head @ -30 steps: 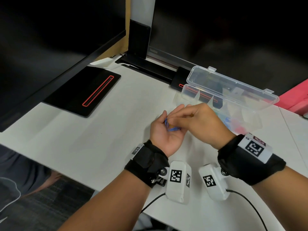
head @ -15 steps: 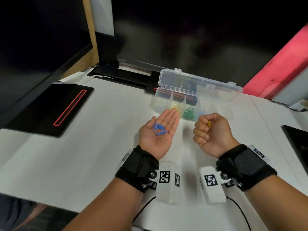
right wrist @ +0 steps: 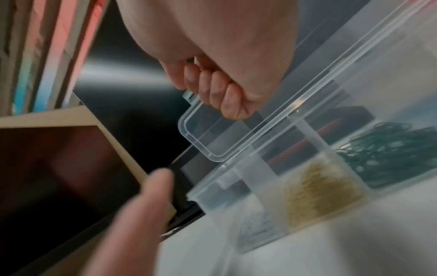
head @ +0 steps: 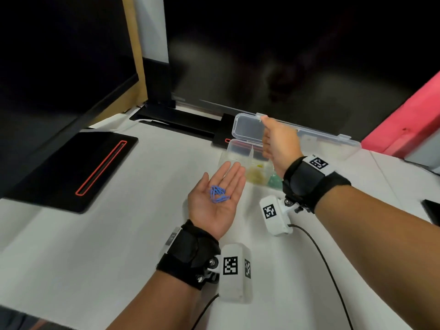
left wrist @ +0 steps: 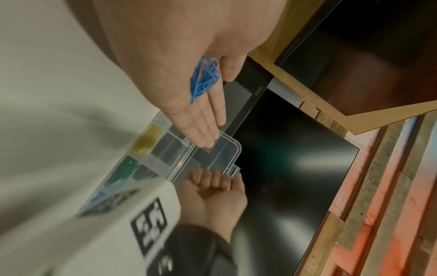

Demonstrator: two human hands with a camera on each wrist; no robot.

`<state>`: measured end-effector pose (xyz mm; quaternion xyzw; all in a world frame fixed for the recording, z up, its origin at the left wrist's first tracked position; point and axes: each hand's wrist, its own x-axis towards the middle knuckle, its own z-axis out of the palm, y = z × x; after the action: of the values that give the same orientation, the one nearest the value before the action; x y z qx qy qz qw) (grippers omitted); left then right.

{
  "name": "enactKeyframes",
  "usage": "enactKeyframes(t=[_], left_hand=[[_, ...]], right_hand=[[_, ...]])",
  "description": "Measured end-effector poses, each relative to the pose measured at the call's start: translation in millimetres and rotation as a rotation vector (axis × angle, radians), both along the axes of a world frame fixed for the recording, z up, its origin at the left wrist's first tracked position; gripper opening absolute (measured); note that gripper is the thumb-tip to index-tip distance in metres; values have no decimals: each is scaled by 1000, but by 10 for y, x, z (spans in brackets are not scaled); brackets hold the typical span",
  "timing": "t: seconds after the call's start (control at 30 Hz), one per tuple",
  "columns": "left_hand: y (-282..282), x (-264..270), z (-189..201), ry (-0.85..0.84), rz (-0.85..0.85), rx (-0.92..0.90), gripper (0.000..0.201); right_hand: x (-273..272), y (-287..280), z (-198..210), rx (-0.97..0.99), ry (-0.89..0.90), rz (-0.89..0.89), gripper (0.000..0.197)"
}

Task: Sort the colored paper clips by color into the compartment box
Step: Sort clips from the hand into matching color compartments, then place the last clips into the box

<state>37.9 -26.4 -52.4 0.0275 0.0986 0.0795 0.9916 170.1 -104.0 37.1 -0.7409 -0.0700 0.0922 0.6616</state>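
Note:
Several blue paper clips [head: 217, 194] [left wrist: 204, 80] lie on my left hand [head: 215, 201] [left wrist: 189, 104], which is flat and palm up just in front of the clear compartment box [head: 228, 156] [right wrist: 257, 188]. The box lid [head: 247, 129] [right wrist: 208, 136] stands open at the back. At the lid's top edge by the latch tab, my right hand [head: 277, 141] [right wrist: 212, 89] [left wrist: 210, 179] has its fingers curled over the rim. Yellow clips [head: 256, 175] [right wrist: 314, 190] and green clips [head: 275, 181] [right wrist: 390, 149] fill neighbouring compartments. No clip shows in the right hand.
A black pad with a red outline [head: 71, 170] lies on the white table at left, under a dark monitor. A black stand base [head: 181, 120] sits behind the box. A red block [head: 404, 122] and a dark device [head: 432, 210] are at right.
My right hand, which pinched a yellow clip beside the left palm, has moved forward over the box to the lid's edge. The left hand stays open with the blue clips.

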Motion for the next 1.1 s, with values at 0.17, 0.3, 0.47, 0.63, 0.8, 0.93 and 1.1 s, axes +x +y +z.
enactKeyframes(t=[0.17, 0.3, 0.47, 0.63, 0.8, 0.93, 1.1], left_hand=[[25, 12, -28, -27, 5, -9, 51], [39, 22, -26, -20, 15, -11, 52], [31, 24, -14, 2, 23, -2, 52], [46, 14, 8, 56, 43, 18, 50], [36, 29, 21, 83, 58, 67, 52], [16, 31, -8, 102, 28, 98, 51], [-6, 4, -46, 112, 13, 129, 52]], right_hand=[[170, 27, -281, -203, -149, 4, 46], [220, 17, -331, -165, -141, -20, 47], [225, -20, -345, -200, -147, 15, 51], [-3, -18, -183, -347, -415, 69, 38], [-489, -42, 84, -761, -542, 665, 14], [-700, -26, 77, -1063, -695, 877, 34], [-780, 30, -47, -1139, -769, 862, 32]])
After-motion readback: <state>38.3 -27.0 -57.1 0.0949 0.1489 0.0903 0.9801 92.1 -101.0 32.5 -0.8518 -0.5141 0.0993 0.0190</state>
